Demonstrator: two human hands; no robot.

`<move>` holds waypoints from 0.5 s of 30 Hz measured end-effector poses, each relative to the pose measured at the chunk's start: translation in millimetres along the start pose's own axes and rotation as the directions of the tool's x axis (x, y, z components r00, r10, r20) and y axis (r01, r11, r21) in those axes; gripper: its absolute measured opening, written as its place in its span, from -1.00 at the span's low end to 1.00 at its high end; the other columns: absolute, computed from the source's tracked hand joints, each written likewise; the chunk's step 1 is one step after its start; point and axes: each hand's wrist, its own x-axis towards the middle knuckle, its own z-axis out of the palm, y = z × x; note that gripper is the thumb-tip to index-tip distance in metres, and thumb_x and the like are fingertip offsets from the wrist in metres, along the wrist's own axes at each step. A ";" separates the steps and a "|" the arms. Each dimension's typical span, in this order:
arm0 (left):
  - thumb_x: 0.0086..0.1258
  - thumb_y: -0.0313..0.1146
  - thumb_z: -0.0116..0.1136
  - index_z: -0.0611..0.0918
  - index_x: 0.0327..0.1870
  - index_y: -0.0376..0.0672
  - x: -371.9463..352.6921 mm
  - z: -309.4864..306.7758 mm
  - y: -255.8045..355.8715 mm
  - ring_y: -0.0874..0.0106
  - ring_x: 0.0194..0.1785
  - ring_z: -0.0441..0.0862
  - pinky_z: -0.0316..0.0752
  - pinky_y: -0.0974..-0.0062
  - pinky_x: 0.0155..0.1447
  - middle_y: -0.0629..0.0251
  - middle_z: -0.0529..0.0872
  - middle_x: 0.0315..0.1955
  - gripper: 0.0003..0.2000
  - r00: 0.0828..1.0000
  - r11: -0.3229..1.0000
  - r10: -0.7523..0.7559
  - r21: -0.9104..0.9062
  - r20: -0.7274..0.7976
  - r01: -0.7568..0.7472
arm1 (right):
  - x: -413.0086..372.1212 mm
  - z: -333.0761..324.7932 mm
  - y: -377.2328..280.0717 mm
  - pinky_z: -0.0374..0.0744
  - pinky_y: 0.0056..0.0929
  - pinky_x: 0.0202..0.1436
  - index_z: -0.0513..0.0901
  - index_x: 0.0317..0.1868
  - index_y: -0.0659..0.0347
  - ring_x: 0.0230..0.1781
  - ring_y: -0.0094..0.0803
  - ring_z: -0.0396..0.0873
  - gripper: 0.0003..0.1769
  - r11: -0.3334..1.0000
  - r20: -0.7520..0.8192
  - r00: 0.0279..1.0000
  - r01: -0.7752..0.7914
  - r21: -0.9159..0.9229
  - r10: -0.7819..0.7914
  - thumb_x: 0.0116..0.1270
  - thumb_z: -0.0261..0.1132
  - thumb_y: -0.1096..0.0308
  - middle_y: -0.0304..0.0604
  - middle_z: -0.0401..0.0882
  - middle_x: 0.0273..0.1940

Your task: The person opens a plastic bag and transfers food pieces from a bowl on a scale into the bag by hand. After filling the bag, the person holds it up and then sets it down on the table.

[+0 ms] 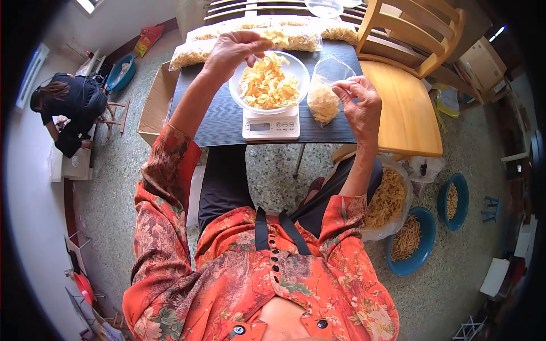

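My left hand (239,52) is above the upper left rim of a white bowl (234,96), its fingers closed on pale yellow flakes (277,37). The bowl holds orange-yellow flakes (269,83) and stands on a white scale (271,124); its display is too small to read. Thumb and fingers of my right hand (359,105) pinch the upper right edge of a clear plastic bag (334,70). Paler flakes (323,104) fill the bag's lower part, and it rests on the dark table (202,122) right of the bowl.
Filled clear bags (301,41) line the table's far edge. A wooden chair (401,108) adjoins its right side. On the floor at right are a lined container of flakes (389,196) and blue basins (410,241). A seated person (71,105) bends forward at far left, near a cardboard box (157,105).
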 end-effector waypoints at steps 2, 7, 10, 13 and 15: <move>0.33 -0.28 0.43 0.76 -0.11 -0.29 2.7 -0.4 -4.8 0.53 -0.32 0.71 0.56 0.65 -0.36 0.23 0.78 -0.30 -0.74 1.000 0.859 0.008 -0.512 -0.025 -0.020 | 0.8 0.4 0.1 0.57 -0.35 -0.17 0.79 -0.28 0.21 -0.28 -0.28 0.61 -0.87 1.000 -0.002 1.000 -0.004 0.003 0.004 0.13 0.52 0.45 -0.14 0.65 -0.35; 0.30 -0.32 0.45 0.72 -0.07 -0.37 1.8 11.4 11.5 0.41 -0.22 0.77 0.72 0.55 -0.17 0.16 0.78 -0.24 -0.68 0.999 0.729 -0.031 -0.684 -0.014 0.013 | 1.5 2.0 -2.0 0.57 -0.31 -0.12 0.79 -0.30 0.20 -0.25 -0.23 0.61 -0.87 1.000 0.008 1.000 0.026 -0.009 -0.026 0.12 0.52 0.44 -0.14 0.65 -0.34; 0.38 -0.33 0.38 0.69 -0.02 -0.38 0.7 26.5 18.6 0.48 -0.21 0.75 0.69 0.62 -0.14 0.19 0.76 -0.25 -0.70 1.000 0.743 0.006 -0.669 0.003 -0.002 | 1.3 1.6 -4.1 0.57 -0.31 -0.12 0.79 -0.29 0.20 -0.25 -0.23 0.61 -0.87 1.000 0.008 1.000 0.026 -0.012 -0.026 0.11 0.52 0.44 -0.14 0.66 -0.34; 0.40 -0.31 0.35 0.71 -0.06 -0.37 -0.1 46.1 28.7 0.44 -0.20 0.77 0.70 0.58 -0.11 0.17 0.77 -0.21 -0.73 0.995 0.833 0.087 -0.551 0.057 -0.042 | 1.6 1.2 -4.0 0.57 -0.31 -0.11 0.79 -0.29 0.20 -0.24 -0.23 0.61 -0.87 1.000 0.013 1.000 0.028 -0.006 -0.028 0.11 0.52 0.44 -0.15 0.66 -0.33; 0.38 -0.26 0.38 0.73 -0.12 -0.33 -0.2 58.9 33.9 0.44 -0.25 0.78 0.70 0.58 -0.17 0.17 0.78 -0.25 -0.73 0.995 0.894 0.087 -0.444 0.051 -0.055 | 2.0 1.3 -3.7 0.57 -0.31 -0.11 0.80 -0.29 0.19 -0.24 -0.24 0.61 -0.86 0.999 0.009 0.999 0.048 -0.010 -0.048 0.12 0.52 0.43 -0.14 0.66 -0.33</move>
